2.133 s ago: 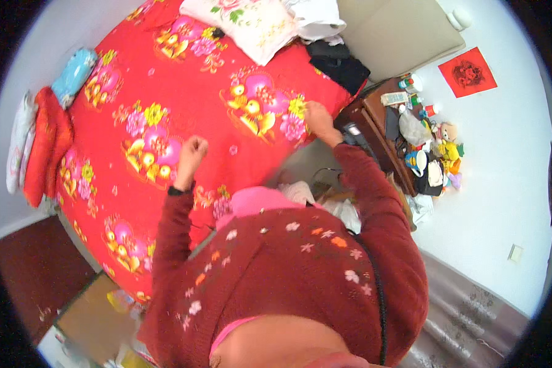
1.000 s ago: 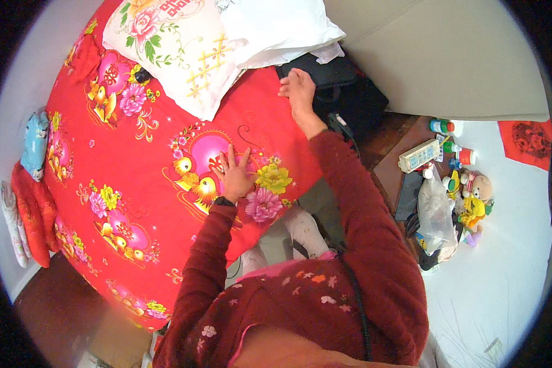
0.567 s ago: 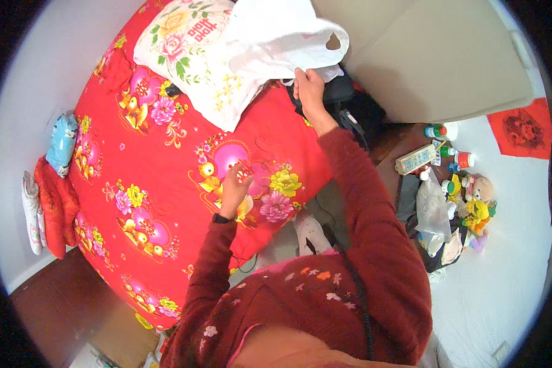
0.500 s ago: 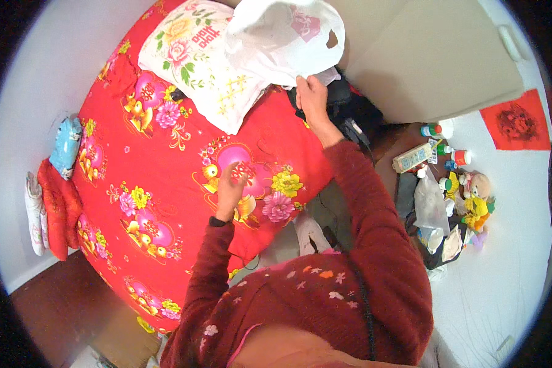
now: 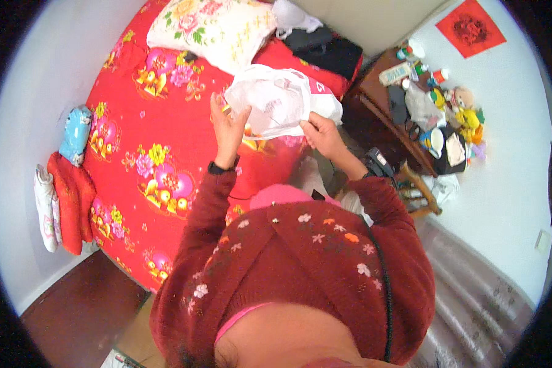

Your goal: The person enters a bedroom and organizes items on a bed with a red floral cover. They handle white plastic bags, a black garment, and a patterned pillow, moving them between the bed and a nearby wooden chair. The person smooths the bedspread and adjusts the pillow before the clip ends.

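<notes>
A white plastic bag (image 5: 275, 107) with a pink print hangs with its mouth spread toward me, over the near part of a red flowered bedspread (image 5: 119, 190). My right hand (image 5: 328, 140) pinches the bag's near right rim between thumb and fingers. Beside the bag's left edge is my left hand (image 5: 229, 130), fingers raised and thumb apart, gripping nothing; whether it touches the plastic I cannot tell. Beyond the bag lie a white flowered pillow (image 5: 218, 34), a light grey bra (image 5: 293, 19) and folded black clothing (image 5: 336, 54).
On the right stands a dark wooden cabinet (image 5: 380, 98) crowded with bottles, boxes, bags and a plush toy (image 5: 461, 97). A wooden stool (image 5: 424, 191) is near my right elbow. Folded red cloth (image 5: 72, 205) and a blue packet (image 5: 76, 136) sit along the left wall.
My right hand has brought the bag from over the pillow and black clothing back toward me. The left hand has come up beside it, and the view has shifted.
</notes>
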Demonstrator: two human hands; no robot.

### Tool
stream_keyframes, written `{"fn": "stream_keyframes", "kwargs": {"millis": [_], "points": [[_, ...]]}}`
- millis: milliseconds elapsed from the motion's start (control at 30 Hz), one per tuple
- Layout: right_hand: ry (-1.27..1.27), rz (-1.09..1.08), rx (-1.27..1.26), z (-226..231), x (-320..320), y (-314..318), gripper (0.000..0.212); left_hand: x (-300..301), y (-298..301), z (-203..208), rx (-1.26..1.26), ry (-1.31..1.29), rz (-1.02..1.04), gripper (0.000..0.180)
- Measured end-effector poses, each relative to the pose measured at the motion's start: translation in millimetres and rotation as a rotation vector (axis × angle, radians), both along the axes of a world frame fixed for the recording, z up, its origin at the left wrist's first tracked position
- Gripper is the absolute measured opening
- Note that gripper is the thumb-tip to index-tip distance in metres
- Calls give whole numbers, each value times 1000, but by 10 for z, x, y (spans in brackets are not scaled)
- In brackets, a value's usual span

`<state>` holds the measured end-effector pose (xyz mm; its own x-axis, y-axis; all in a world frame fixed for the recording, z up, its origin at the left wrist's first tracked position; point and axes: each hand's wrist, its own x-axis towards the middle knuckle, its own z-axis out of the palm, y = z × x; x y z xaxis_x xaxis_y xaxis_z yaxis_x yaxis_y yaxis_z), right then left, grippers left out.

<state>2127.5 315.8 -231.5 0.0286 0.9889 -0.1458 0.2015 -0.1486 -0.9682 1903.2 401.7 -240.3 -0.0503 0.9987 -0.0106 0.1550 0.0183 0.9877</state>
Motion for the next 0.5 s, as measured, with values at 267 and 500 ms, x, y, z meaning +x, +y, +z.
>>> {"fn": "stream_keyframes", "kwargs": {"millis": [267, 500], "points": [[84, 109, -174, 56, 130, -1098, 24, -214, -651, -517, 262, 567, -189, 46], [119, -89, -328, -98, 490, -1511, 14, -18, -992, -379, 84, 867, -305, 33]]}}
